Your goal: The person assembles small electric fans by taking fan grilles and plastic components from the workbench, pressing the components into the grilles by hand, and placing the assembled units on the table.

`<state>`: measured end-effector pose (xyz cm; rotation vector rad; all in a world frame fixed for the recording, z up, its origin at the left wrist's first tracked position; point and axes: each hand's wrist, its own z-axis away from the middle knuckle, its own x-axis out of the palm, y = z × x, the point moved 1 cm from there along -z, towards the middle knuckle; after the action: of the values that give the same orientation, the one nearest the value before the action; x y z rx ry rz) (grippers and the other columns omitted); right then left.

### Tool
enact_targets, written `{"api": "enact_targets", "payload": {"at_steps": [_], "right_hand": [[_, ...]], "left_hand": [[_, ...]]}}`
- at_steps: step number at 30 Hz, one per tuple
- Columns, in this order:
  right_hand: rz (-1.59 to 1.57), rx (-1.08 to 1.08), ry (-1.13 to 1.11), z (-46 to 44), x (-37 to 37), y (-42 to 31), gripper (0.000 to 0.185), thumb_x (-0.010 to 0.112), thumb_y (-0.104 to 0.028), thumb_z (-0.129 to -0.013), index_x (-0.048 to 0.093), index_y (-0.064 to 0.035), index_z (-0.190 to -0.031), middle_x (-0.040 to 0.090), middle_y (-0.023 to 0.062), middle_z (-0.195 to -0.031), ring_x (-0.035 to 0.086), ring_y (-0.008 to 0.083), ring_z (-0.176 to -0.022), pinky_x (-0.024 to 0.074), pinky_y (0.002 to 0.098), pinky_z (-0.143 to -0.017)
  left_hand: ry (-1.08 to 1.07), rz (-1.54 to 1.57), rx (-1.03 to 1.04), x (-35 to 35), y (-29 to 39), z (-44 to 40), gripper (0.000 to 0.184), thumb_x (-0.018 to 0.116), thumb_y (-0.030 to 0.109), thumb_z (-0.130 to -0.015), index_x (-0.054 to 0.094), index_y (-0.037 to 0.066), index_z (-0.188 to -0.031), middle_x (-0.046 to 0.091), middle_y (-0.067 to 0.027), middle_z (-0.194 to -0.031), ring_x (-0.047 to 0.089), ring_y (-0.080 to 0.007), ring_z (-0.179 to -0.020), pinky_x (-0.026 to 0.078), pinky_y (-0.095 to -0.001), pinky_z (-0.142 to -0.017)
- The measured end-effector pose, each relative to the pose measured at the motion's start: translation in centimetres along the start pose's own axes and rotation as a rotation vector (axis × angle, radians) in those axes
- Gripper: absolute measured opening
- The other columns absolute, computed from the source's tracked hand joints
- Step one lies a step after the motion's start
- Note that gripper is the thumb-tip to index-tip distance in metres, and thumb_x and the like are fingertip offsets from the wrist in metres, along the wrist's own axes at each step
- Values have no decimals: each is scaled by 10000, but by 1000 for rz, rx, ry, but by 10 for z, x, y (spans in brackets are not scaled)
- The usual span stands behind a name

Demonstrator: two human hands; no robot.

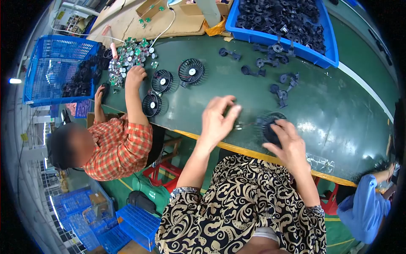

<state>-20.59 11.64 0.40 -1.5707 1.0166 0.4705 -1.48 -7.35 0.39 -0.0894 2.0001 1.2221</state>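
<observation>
My right hand [289, 146] has its fingers over a round black fan part [269, 128] on the green table, near the front edge. My left hand [218, 118] hovers to the left of that part, its thumb and fingers apart and nothing between them. A thin, blurred object [243, 125] lies between the two hands. Further left on the table sit several black round fans, the largest [191, 71] next to a smaller one [161, 81]. Loose black brackets [266, 62] are scattered beyond my right hand.
A blue tray [230, 30] of black parts stands at the back. At the left, a co-worker's hand [136, 76] reaches to a pile of small green and silver parts [127, 57] beside a blue basket [40, 70]. Another person's blue sleeve [363, 207] is at the right.
</observation>
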Motion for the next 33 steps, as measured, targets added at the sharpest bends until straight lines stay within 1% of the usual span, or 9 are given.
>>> {"api": "enact_targets", "payload": {"at_steps": [3, 8, 12, 14, 15, 19, 22, 26, 33], "right_hand": [[118, 199, 87, 26, -35, 27, 535, 888, -237, -784, 694, 4, -1221, 670, 173, -1251, 690, 380, -1098, 583, 442, -911], [369, 396, 327, 43, -72, 56, 364, 842, -152, -837, 721, -6, -1147, 703, 161, -1160, 708, 372, -989, 578, 436, -831], [205, 362, 338, 10, -59, 42, 284, 827, -171, -869, 736, -28, -1096, 721, 140, -1071, 715, 359, -872, 575, 430, -760], [173, 264, 302, -16, -42, 33, 270, 827, -186, -867, 744, -29, -1071, 722, 134, -1054, 721, 352, -858, 577, 426, -750], [150, 232, 281, -30, -33, 28, 265, 827, -195, -867, 747, -29, -1058, 721, 130, -1051, 724, 352, -857, 579, 424, -750], [216, 125, 228, -74, 3, 26, 256, 807, -166, -868, 737, -30, -1073, 710, 132, -1010, 727, 349, -869, 580, 439, -752], [244, 123, 209, -82, 19, 32, 236, 774, -121, -883, 729, -29, -1095, 706, 136, -991, 725, 350, -856, 579, 446, -742], [58, 170, 301, -58, 12, 29, 271, 724, -41, -897, 712, -39, -1168, 716, 151, -986, 727, 337, -789, 575, 432, -702], [-406, 601, 208, 8, 15, 43, 461, 708, -12, -931, 628, -75, -1381, 738, 162, -968, 691, 204, -691, 543, 349, -642]], "left_hand": [[259, -355, 146, -27, -7, -24, 363, 713, 139, -932, 648, 36, -1274, 625, -228, -1279, 631, -426, -1156, 528, -478, -972], [141, -424, -91, -45, -45, -43, 387, 689, 165, -957, 627, 15, -1309, 659, -220, -1238, 673, -446, -1032, 545, -498, -876], [54, -367, 3, -25, -22, -19, 391, 687, 193, -962, 627, 9, -1302, 667, -230, -1194, 685, -460, -1008, 562, -506, -847], [-41, -252, -25, -11, 2, -1, 421, 705, 205, -951, 618, 15, -1317, 674, -246, -1175, 691, -458, -1010, 570, -494, -864], [-27, -214, 54, -2, 5, 9, 428, 739, 182, -934, 643, 21, -1318, 699, -184, -1117, 646, -271, -709, 537, -393, -675], [-249, 0, -26, 8, 34, 37, 551, 816, 146, -868, 620, 47, -1373, 699, -152, -1177, 588, -224, -639, 513, -357, -626], [-218, 12, 28, -2, 41, 36, 696, 851, 124, -808, 573, 74, -1444, 632, -148, -1384, 685, -272, -857, 564, -388, -772], [-204, -171, 116, -22, 36, 18, 871, 849, 105, -752, 471, 125, -1536, 505, -150, -1549, 517, -376, -1408, 450, -474, -1157], [-376, -366, 34, -24, 26, 5, 779, 833, 97, -759, 528, 116, -1476, 579, -135, -1440, 603, -380, -1241, 530, -477, -1019]]}}
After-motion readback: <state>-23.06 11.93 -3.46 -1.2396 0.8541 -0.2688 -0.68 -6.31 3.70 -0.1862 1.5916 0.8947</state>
